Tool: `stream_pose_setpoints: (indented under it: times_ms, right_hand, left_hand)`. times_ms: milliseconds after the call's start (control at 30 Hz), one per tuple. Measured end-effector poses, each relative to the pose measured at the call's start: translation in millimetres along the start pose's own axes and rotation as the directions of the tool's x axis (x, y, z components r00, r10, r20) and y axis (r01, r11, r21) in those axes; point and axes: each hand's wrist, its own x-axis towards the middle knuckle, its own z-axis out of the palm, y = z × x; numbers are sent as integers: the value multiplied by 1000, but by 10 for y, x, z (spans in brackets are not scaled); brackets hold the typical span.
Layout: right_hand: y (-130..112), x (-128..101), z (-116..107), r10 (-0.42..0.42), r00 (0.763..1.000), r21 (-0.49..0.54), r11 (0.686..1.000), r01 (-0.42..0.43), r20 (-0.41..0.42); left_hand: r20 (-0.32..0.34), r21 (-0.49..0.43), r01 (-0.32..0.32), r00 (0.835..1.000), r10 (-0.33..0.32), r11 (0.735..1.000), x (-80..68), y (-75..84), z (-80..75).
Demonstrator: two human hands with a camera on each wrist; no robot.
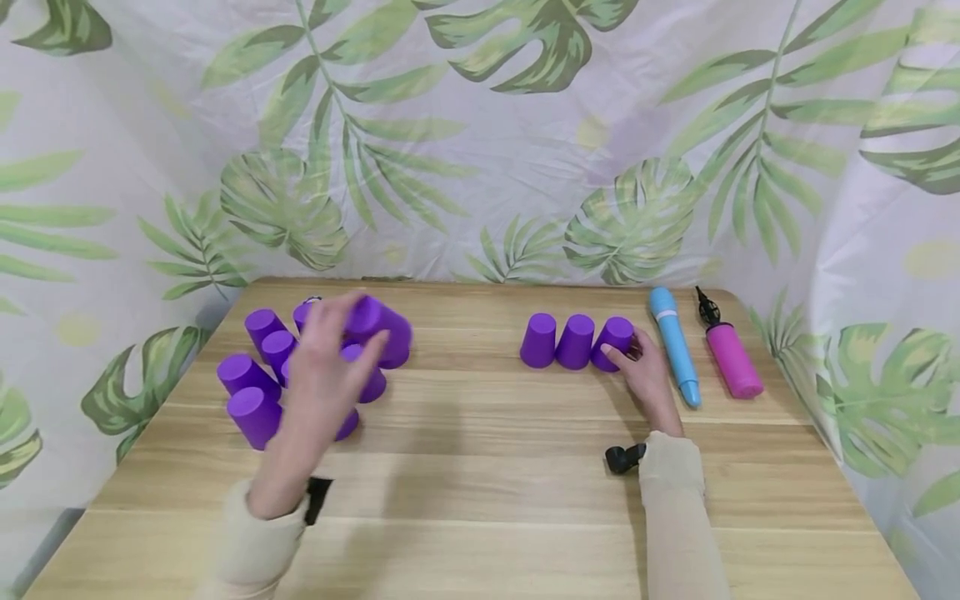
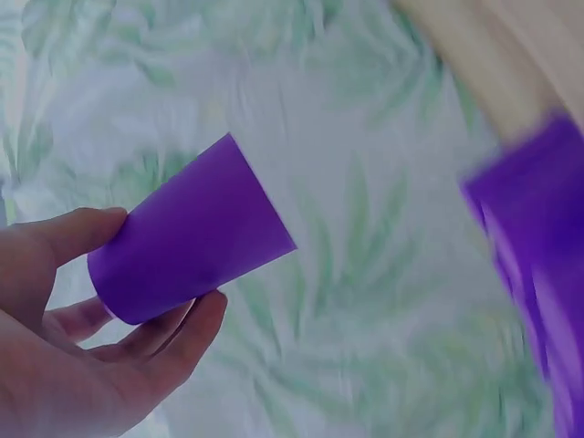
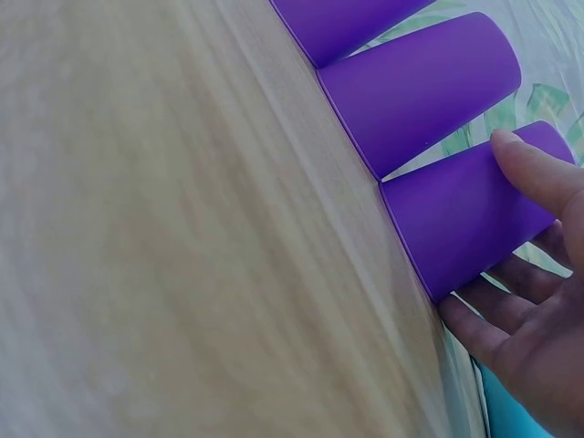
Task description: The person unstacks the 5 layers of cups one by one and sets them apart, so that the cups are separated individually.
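My left hand (image 1: 324, 367) grips a purple cup (image 1: 392, 333) raised above the table at the left, its fingers and thumb around the narrow closed end. In the left wrist view that cup (image 2: 196, 228) is tilted, with its wide rim pointing away from the palm. At the right, my right hand (image 1: 647, 371) holds another upside-down purple cup (image 1: 613, 343) between thumb and fingers. This cup stands on the table at the right end of a row of three; the middle cup (image 3: 415, 96) touches it at the rim.
Several upside-down purple cups (image 1: 253, 417) cluster at the left of the wooden table (image 1: 480, 500), partly hidden by my left hand. Right of the row lie a light-blue balloon-pump-like stick (image 1: 675, 346) and a pink hand pump (image 1: 733, 360) with a black nozzle. A leaf-patterned cloth (image 1: 510, 183) hangs behind.
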Motion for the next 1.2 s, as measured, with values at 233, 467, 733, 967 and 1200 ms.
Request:
stream_pose_setpoints:
  times_ms: [233,467,733,967,1200]
  right_hand:
    - [3,9,-7,1,1000,-12,1000,-1,4]
    - [-25,8,-9,-5,1000,-18,1000,5,-7]
    - [-19,-6,-4,5,1000,-5,1000,-5,0]
    - [-9,2,-7,-7,1000,-6,1000,7,-7]
    - [-17,1,-5,-1,1000,-4,1000,1,3]
  left_hand:
    - [-262,53,203,948,-183,978,-142,-352,-686]
    - [-388,130,547,795,-466,827,-418,-935,-1163]
    - [-178,255,664,746,-641,703,-787,-1567,-1244]
    - [-30,319,626,757,-652,712,-871,-1778,-1122]
    - [16,317,610,762,-647,726,-934,-1828,-1005]
